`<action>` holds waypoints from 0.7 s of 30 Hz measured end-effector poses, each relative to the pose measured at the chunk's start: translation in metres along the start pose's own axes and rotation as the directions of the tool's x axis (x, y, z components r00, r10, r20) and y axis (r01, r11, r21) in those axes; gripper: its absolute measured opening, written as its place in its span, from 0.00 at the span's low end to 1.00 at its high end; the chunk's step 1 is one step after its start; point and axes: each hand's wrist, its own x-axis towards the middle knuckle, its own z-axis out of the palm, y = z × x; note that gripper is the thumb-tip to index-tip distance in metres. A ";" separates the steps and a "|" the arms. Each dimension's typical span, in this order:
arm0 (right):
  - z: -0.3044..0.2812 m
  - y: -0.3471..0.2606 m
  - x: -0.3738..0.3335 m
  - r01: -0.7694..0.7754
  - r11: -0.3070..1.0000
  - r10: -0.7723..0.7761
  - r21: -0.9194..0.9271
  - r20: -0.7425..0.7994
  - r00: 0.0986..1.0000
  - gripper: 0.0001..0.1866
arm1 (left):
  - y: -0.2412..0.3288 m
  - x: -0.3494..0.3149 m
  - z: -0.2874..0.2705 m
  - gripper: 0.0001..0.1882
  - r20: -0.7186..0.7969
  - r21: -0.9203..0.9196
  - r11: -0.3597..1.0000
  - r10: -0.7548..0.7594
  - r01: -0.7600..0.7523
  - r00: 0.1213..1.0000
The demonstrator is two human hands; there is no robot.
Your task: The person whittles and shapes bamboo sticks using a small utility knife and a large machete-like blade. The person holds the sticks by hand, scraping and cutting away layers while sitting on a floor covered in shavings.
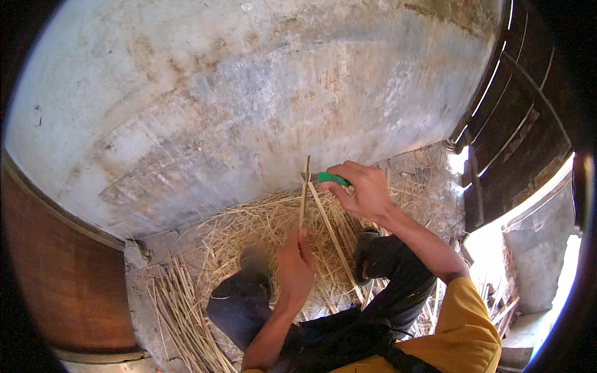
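Observation:
My left hand [295,262] is closed around the lower part of a thin, pale bamboo-like strip [303,208], which stands nearly upright in front of me. In my right hand [368,191] is a green-handled utility knife [333,179]. Its blade points left and meets the strip close to the top end. From just below the blade a second pale strip [329,227] slants down to the right between my legs. Whether the two strips are joined at the blade I cannot tell.
Curly shavings [230,233] cover the floor around my feet. A bundle of long strips [186,317] lies at the lower left. A stained grey wall [267,105] rises ahead, a brown wooden panel [65,267] stands left, and dark boards [519,118] stand right with light through the gaps.

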 end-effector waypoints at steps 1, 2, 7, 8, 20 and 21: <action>0.000 -0.002 0.001 -0.016 1.000 0.016 -0.009 0.019 1.000 0.13 | -0.006 0.003 0.004 0.11 -0.093 -0.026 0.992 0.118 -0.121 0.989; 0.001 -0.003 0.002 -0.012 1.000 0.013 -0.007 0.021 1.000 0.13 | -0.008 0.004 0.005 0.09 -0.187 -0.039 0.970 0.230 -0.241 0.955; -0.002 0.036 0.021 -0.160 0.984 0.145 -0.076 -0.172 0.974 0.15 | 0.002 -0.009 0.005 0.08 -0.042 -0.034 0.994 0.098 -0.100 0.994; -0.020 0.064 0.037 -0.368 0.925 0.340 -0.099 -0.221 0.914 0.16 | 0.004 -0.016 0.006 0.08 0.083 0.003 1.000 0.019 -0.019 0.996; -0.013 0.013 0.014 -0.546 0.535 0.433 0.644 0.346 0.832 0.19 | -0.008 0.005 -0.006 0.20 0.406 -0.604 0.742 -0.025 0.289 0.913; -0.012 0.008 0.013 -0.533 0.523 0.382 0.665 0.376 0.844 0.18 | -0.006 0.005 -0.010 0.20 0.406 -0.604 0.743 -0.024 0.288 0.913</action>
